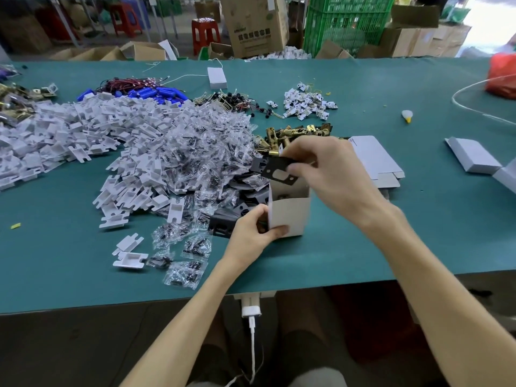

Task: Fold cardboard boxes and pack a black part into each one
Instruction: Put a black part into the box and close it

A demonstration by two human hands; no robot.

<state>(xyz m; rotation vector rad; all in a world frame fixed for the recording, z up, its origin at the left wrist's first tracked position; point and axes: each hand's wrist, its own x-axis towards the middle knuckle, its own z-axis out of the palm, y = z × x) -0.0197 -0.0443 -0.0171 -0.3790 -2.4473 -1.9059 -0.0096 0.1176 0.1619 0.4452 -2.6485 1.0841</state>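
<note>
Right hand [332,169] pinches black part [275,167] over box [290,216]; far carton's [255,26] print unreadable.

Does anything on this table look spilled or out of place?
Nothing looks damaged, but a small bottle with a yellow tip lies on its side alone on the green table, and a few white trays lie apart from their pile.
</note>
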